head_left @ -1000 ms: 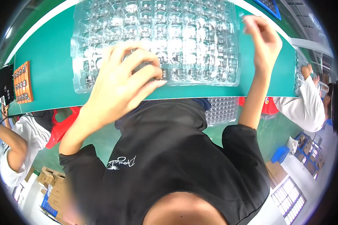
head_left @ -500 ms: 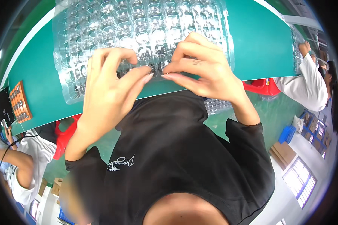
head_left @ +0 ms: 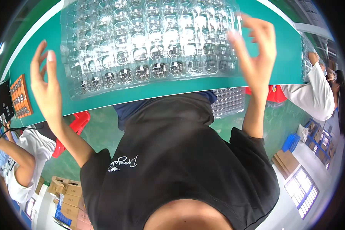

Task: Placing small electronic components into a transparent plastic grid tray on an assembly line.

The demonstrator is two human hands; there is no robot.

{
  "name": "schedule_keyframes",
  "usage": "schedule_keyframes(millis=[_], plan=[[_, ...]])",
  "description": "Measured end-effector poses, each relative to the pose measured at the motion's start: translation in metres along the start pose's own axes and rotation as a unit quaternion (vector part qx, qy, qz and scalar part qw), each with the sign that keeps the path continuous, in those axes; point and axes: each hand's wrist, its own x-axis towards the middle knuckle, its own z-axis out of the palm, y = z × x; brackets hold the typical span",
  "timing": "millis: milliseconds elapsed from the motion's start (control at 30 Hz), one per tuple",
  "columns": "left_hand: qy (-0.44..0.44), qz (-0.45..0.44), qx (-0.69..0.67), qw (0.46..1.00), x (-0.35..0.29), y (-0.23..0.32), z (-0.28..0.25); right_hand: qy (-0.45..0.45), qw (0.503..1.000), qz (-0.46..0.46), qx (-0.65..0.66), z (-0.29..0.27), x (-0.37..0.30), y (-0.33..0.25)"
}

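Observation:
A clear plastic blister tray (head_left: 103, 63) with rows of rounded pockets lies on the green table (head_left: 180, 84). Small dark circuit boards (head_left: 160, 70) sit in several pockets of the row nearest me; glare makes the farther pockets hard to read. Raised beside the tray's left edge, my left hand (head_left: 46, 78) is open and holds nothing. My right hand (head_left: 258, 51), slightly blurred, is open at the right edge of the tray, its fingers apart and nothing in them. Whether its fingertips touch the rim I cannot tell.
An orange rack (head_left: 21, 97) of small metallic parts lies at the table's left end beside a black device (head_left: 3, 103). Red stools (head_left: 76, 124) stand at the near edge. Another tray (head_left: 228, 101) is below the table. Co-workers in white sit left and right (head_left: 308, 90).
Both hands have left the near row of pockets and spread apart to the tray's two sides, fingers opening. The tray appears slightly farther right, and its near row is uncovered.

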Motion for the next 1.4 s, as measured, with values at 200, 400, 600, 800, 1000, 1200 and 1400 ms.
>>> schedule_keyframes(millis=[200, 400, 600, 800, 1000, 1200, 1400], plan=[[-0.090, -0.100, -0.085, 0.987, -0.021, 0.011, 0.021, -0.030, 0.961, 0.270, 0.050, 0.013, -0.027, 0.022], [-0.047, -0.122, -0.110, 0.985, -0.026, 0.023, 0.024, 0.055, 0.958, 0.277, 0.047, 0.014, -0.032, 0.017], [-0.034, -0.108, -0.102, 0.988, -0.024, 0.013, 0.029, 0.022, 0.956, 0.268, 0.120, 0.005, -0.021, 0.018], [-0.017, -0.133, -0.119, 0.984, -0.030, 0.015, 0.019, 0.000, 0.939, 0.307, 0.158, -0.017, -0.006, 0.000], [0.020, -0.140, -0.214, 0.967, -0.030, 0.020, 0.007, -0.031, 0.898, 0.354, 0.258, -0.012, 0.006, 0.003], [0.036, -0.086, -0.294, 0.951, 0.015, 0.024, 0.010, -0.055, 0.895, 0.305, 0.319, -0.020, 0.034, 0.034], [-0.105, 0.022, -0.420, 0.901, 0.087, 0.017, 0.043, 0.001, 0.923, 0.225, 0.311, -0.023, 0.077, 0.089]])
